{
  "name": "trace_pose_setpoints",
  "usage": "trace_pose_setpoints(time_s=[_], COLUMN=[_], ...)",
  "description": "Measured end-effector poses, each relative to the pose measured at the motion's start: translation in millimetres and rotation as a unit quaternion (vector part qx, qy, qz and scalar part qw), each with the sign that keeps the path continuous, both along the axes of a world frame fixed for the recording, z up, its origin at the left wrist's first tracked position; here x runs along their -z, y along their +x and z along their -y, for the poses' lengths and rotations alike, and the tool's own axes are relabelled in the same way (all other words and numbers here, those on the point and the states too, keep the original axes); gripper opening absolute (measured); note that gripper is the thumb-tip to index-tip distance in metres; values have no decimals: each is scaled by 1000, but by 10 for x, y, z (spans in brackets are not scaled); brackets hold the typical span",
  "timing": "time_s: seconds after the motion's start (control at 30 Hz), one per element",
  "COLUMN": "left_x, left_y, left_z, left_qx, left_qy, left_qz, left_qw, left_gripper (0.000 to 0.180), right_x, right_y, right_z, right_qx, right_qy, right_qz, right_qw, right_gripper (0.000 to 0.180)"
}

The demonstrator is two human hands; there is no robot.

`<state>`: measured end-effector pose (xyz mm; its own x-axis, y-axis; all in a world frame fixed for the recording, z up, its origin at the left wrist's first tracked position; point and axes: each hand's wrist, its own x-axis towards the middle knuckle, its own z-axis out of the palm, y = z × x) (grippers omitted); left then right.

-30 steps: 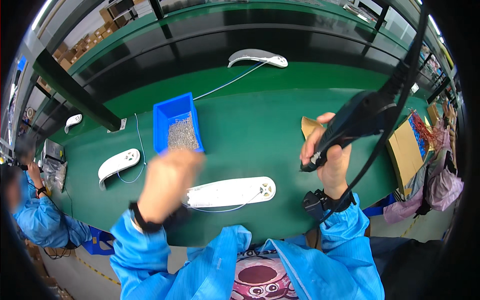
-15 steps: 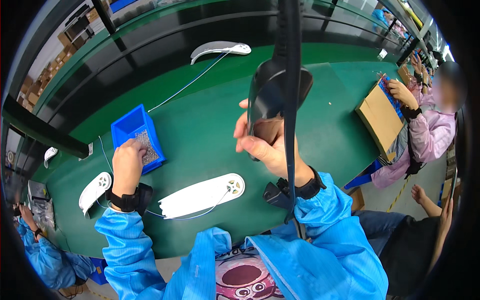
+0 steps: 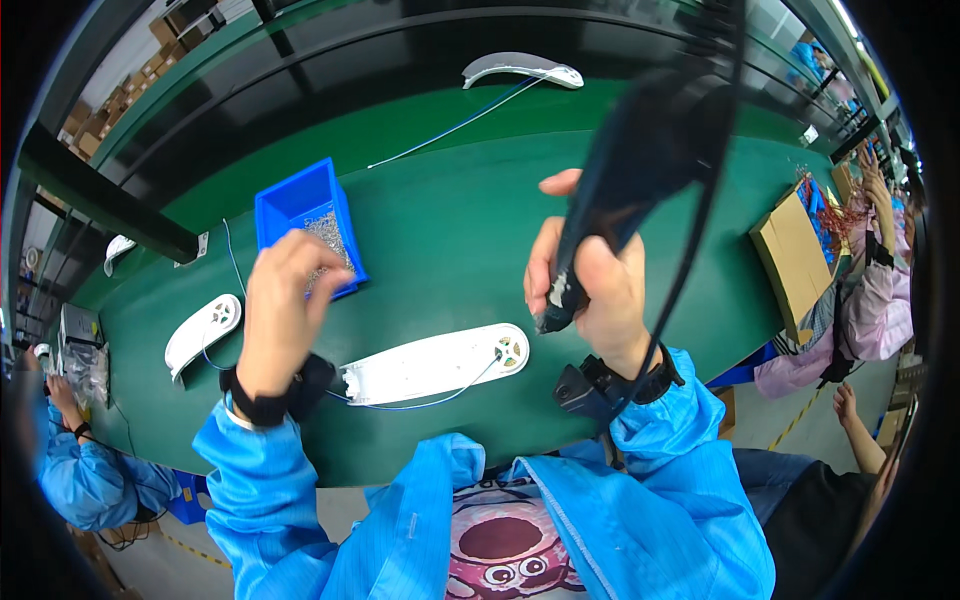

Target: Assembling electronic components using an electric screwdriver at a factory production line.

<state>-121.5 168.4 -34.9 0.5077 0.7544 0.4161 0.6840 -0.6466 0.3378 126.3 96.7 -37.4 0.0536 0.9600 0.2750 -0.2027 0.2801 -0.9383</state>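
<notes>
My right hand (image 3: 612, 292) is wrapped round a black electric screwdriver (image 3: 640, 160), which hangs from a cord above the green bench; its lower end tilts toward the left. My left hand (image 3: 280, 312) is at the near side of a blue bin (image 3: 350, 225) of small metal screws (image 3: 325, 235). Its thumb and fingers are drawn together and slightly blurred; whatever they pinch is too small to tell. Between my hands and nearer to me lies a long white plastic shell (image 3: 430, 367), with a round patterned end on the right and a thin blue-white cable along it.
A second white shell (image 3: 203, 330) lies left of my left hand, and another (image 3: 525, 68) at the back, trailing a cable. A cardboard box (image 3: 792, 262) of wires stands at the right, beside a person in pink. A co-worker in blue (image 3: 95, 480) sits at far left.
My left hand has come up out of the screws toward the bin's near edge. The screwdriver has tilted and shifted right with my right hand. The whole view has turned slightly.
</notes>
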Motion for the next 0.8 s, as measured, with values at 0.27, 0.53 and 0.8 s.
trace_pose_setpoints(time_s=[0.27,0.53,0.8], left_x=[81,183,250], left_y=[483,529,592], left_z=[785,783,853], left_qx=[150,130,90], left_qy=[-108,-115,-85], left_qz=[84,113,107], left_qw=[979,978,986], left_gripper=[15,14,17], right_x=[-115,27,73], right_y=[-249,-277,-203], right_z=[107,-37,-28], right_qx=[-99,-199,-239], right_qy=[186,268,281], right_qz=[-183,-163,-113], right_qw=[960,929,922], right_gripper=[79,77,76])
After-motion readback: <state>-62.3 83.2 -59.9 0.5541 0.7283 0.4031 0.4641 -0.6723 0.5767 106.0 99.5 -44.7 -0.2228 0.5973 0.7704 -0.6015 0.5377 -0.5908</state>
